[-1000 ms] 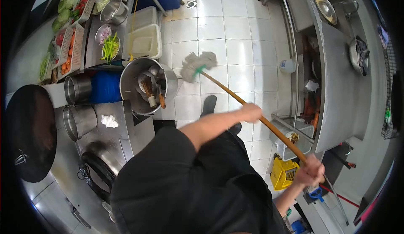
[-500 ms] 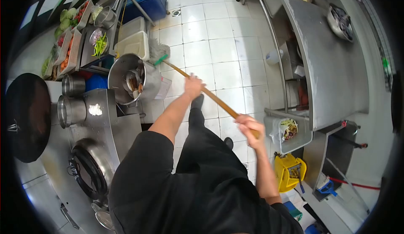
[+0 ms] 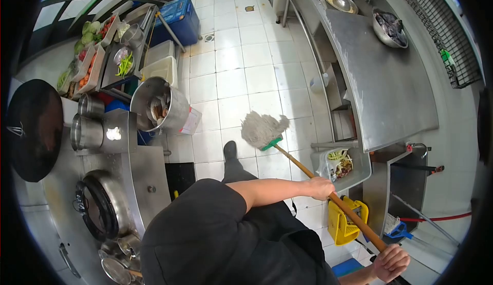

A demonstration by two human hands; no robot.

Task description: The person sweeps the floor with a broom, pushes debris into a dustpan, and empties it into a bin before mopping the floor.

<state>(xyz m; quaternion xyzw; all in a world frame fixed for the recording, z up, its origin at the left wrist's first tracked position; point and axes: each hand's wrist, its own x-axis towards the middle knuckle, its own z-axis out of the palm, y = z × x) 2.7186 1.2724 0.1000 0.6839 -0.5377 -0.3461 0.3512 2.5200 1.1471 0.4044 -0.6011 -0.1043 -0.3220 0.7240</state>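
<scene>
Both my hands grip the wooden handle of a mop [image 3: 264, 129]. My left hand [image 3: 319, 188] is wrapped round the middle of the handle, with that arm stretched across my body. Near the handle's top end, at the lower right, my right hand [image 3: 391, 262] is closed round it. A green clamp joins the handle to the grey string head, which lies spread on the white tiled floor [image 3: 233, 113] ahead of my boot. The handle passes over a yellow mop bucket [image 3: 343, 223] and beside a grey bin [image 3: 362, 172] with food scraps.
A large steel pot [image 3: 177, 108] holding utensils stands left of the walkway. A steel worktable [image 3: 395, 90] with a bowl of dark contents [image 3: 389, 28] lines the right. The stove counter [image 3: 149, 177] is close on my left. A blue cooler [image 3: 182, 21] stands farther off.
The mop head has swung from beside the large pot at the left to the middle of the floor, nearer me. Both hands have moved right and down with the handle.
</scene>
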